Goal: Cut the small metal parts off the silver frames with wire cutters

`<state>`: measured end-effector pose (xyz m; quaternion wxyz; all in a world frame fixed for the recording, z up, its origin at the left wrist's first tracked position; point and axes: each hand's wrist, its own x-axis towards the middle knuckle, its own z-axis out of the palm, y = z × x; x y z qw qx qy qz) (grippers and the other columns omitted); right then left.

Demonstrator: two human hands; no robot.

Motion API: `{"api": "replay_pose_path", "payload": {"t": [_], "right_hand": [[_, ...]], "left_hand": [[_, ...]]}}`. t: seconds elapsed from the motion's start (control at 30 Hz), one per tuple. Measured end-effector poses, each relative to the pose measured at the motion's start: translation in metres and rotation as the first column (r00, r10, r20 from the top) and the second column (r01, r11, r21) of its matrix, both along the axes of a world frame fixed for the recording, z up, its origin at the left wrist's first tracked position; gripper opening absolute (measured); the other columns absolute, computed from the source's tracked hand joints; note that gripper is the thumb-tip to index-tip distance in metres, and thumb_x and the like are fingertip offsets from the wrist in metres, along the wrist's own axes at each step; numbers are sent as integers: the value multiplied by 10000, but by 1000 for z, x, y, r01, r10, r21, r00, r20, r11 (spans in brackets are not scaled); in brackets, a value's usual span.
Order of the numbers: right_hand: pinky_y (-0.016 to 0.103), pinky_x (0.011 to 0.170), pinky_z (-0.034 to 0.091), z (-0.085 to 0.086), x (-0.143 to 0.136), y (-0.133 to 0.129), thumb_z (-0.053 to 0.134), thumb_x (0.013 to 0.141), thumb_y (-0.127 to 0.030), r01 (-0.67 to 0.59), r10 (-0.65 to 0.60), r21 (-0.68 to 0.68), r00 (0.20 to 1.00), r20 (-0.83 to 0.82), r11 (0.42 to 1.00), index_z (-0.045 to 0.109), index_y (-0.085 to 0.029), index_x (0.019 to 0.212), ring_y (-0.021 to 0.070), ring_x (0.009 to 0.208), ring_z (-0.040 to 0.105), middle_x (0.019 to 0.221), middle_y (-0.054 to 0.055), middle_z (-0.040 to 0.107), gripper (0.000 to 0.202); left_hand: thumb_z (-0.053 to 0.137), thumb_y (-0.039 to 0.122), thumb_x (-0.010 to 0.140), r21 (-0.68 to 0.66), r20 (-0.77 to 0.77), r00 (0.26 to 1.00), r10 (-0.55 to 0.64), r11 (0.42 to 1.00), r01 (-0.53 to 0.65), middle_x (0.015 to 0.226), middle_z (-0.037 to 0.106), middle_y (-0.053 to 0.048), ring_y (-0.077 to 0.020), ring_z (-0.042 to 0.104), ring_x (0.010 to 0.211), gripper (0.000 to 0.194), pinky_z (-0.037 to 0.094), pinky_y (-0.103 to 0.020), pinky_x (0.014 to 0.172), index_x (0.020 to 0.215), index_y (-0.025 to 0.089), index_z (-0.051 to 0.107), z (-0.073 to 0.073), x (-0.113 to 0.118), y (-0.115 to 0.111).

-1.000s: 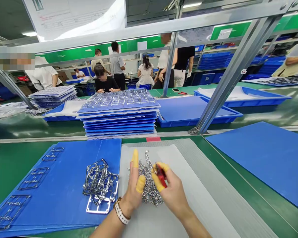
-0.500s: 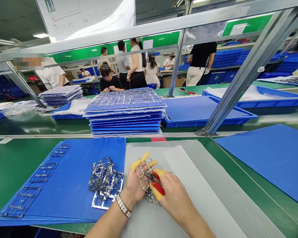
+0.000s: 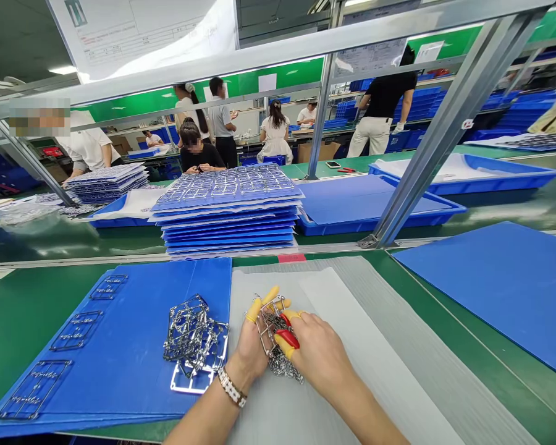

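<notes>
My left hand point(image 3: 252, 346), in yellow finger cots, holds a small silver metal frame point(image 3: 265, 337) over the grey foam sheet point(image 3: 347, 346). Red-handled pliers point(image 3: 287, 339) are gripped in my right hand point(image 3: 317, 349), their tip hidden at the frame. Below both hands lies a heap of small shiny metal parts point(image 3: 285, 364). To the left, a tangled pile of metal frames point(image 3: 192, 337) rests on the blue sheet point(image 3: 139, 346). Three separate dark frames, one of them nearest the front point(image 3: 34, 389), line that sheet's left edge.
A tall stack of blue sheets point(image 3: 227, 216) stands behind the work area, beside a blue tray point(image 3: 380, 222). A slanted metal post point(image 3: 440, 136) rises at the right. Another blue sheet point(image 3: 495, 284) lies right. Several people are across the bench.
The view has shifted slightly. My hands stay together at the small frame, with the pliers still in my right hand. Some people in the background have changed position.
</notes>
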<state>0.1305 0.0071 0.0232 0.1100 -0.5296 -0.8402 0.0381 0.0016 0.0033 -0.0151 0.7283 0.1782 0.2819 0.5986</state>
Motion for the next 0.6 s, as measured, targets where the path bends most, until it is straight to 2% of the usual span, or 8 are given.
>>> {"api": "replay_pose_path", "payload": {"t": [0.3,0.5,0.6], "right_hand": [[312,694,408,7,1,0,533,808,-293,-5,1,-130,999,-34,992,626,-203,930,221,848,596,911,69,664,178],[299,667,409,11,8,1,540,797,-296,-34,22,-143,996,-83,989,627,-211,963,210,824,600,894,55,672,206],[299,674,412,12,12,2,538,799,-310,-43,29,-162,996,-88,986,633,-213,950,213,849,603,900,45,674,203]], "left_hand": [[399,503,887,32,-97,995,-7,999,10,1132,652,-119,-269,565,1079,527,381,-410,969,1257,160,555,4,2,-2],[438,489,874,26,-215,977,-2,1000,8,1203,620,-89,-262,561,1083,532,407,-389,916,1334,226,475,2,-1,-2],[453,487,863,17,-226,973,-33,999,38,1217,612,-93,-267,551,1100,541,411,-380,906,1332,217,481,1,-1,-2]]}}
